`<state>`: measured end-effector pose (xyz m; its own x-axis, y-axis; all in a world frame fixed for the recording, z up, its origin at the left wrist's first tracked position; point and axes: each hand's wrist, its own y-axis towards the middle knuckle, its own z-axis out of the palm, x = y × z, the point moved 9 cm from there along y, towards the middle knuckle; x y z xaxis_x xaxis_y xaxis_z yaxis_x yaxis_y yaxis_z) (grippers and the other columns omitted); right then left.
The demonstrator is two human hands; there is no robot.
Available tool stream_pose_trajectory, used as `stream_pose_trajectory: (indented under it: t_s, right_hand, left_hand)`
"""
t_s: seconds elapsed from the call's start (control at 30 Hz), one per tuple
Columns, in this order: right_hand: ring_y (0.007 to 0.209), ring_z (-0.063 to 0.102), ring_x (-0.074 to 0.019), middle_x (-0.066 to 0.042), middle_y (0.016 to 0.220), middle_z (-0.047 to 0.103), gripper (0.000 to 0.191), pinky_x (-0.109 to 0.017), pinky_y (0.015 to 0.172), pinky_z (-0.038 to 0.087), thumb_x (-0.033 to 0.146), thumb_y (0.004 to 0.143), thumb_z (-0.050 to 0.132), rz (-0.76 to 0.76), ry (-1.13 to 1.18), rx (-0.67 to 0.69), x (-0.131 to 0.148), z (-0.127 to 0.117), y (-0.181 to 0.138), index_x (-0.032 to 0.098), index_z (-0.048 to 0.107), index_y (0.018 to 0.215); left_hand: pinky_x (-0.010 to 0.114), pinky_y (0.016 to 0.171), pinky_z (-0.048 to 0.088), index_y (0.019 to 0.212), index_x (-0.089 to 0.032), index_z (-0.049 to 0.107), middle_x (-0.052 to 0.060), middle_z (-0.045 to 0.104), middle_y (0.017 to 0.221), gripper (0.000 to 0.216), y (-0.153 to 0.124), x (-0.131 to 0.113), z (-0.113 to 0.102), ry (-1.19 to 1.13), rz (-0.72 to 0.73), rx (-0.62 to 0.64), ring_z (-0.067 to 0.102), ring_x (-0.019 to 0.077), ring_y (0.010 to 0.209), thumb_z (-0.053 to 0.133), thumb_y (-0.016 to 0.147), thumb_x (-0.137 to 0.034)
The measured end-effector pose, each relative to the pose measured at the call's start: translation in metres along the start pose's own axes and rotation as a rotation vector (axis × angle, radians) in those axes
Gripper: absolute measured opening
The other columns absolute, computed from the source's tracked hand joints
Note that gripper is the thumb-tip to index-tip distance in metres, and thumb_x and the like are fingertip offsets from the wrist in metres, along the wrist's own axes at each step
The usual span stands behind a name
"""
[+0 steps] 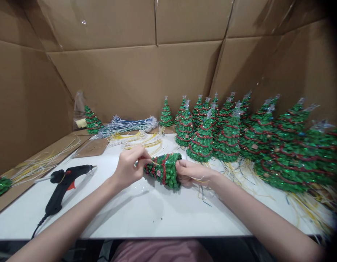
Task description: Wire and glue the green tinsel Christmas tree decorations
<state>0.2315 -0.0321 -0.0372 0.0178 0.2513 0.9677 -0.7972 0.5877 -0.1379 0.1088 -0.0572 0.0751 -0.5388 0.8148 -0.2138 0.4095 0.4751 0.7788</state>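
A small green glittery Christmas tree [165, 170] with a red garland lies on its side over the white table [146, 211], tip pointing left. My right hand [190, 173] is closed round its wide base. My left hand [129, 166] pinches at the tree's narrow tip, fingers pressed together on it. Thin yellow wires trail from under my right hand.
A black hot glue gun [65, 184] lies at the left with its cord running off the front edge. Several finished trees [255, 142] crowd the right and back. Bundles of blue-white wires [127, 124] and yellow wires [138, 141] lie at the back. Cardboard walls [135, 80] enclose the table.
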Motion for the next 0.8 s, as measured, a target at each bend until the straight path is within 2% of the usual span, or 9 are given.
stream_pose_trajectory:
  t_s: [0.13,0.3,0.47,0.53,0.67,0.8]
  right_hand:
    - [0.038,0.011,-0.0022,0.014,0.044,0.021,0.057,-0.018,0.035,0.008,0.066,0.064,0.064,0.004,0.004,0.012,0.000,0.000,0.001,0.021,0.029,0.063]
    - [0.039,0.011,-0.0026,0.014,0.044,0.018,0.057,-0.019,0.036,0.007,0.065,0.065,0.063,-0.003,0.008,0.034,0.000,0.001,0.001,0.021,0.028,0.062]
    - [0.040,0.012,-0.0028,0.013,0.046,0.018,0.056,-0.019,0.037,0.008,0.064,0.068,0.062,-0.003,0.002,0.034,0.001,0.002,0.000,0.021,0.027,0.061]
    - [0.040,0.012,-0.0028,0.013,0.047,0.018,0.056,-0.019,0.037,0.008,0.064,0.067,0.063,0.002,0.000,0.019,0.001,0.001,0.000,0.021,0.027,0.062]
    - [0.040,0.012,-0.0026,0.013,0.046,0.019,0.057,-0.020,0.037,0.008,0.065,0.066,0.063,0.004,-0.002,0.017,0.000,-0.001,0.000,0.021,0.026,0.061]
    - [0.039,0.012,-0.0026,0.013,0.046,0.019,0.057,-0.020,0.037,0.008,0.065,0.067,0.063,-0.001,-0.001,0.016,0.000,-0.002,0.001,0.021,0.026,0.060]
  left_hand:
    - [0.023,0.055,0.039,0.068,-0.016,0.051,0.000,0.053,0.063,0.017,-0.005,-0.004,0.000,0.022,0.024,-0.048,0.049,0.0105,0.059,0.049,0.076,0.000]
    - [0.024,0.053,0.038,0.068,-0.017,0.049,0.000,0.052,0.063,0.018,-0.005,-0.002,0.001,0.066,-0.028,-0.043,0.048,0.0112,0.058,0.048,0.076,-0.001]
    - [0.025,0.056,0.039,0.069,-0.017,0.050,0.000,0.054,0.063,0.017,-0.007,0.001,-0.001,0.009,-0.052,-0.045,0.049,0.0113,0.060,0.049,0.079,-0.004]
    - [0.025,0.057,0.040,0.070,-0.017,0.051,0.000,0.054,0.064,0.015,-0.006,0.006,0.001,-0.019,-0.077,0.019,0.049,0.0110,0.060,0.050,0.081,-0.006]
    - [0.023,0.060,0.040,0.076,-0.016,0.055,0.000,0.056,0.068,0.011,-0.004,0.015,0.009,-0.037,-0.107,0.226,0.049,0.0103,0.063,0.051,0.086,-0.016]
    - [0.022,0.062,0.040,0.085,-0.016,0.057,0.001,0.056,0.074,0.009,-0.004,0.012,0.013,-0.023,-0.062,0.354,0.050,0.0095,0.066,0.049,0.088,-0.017]
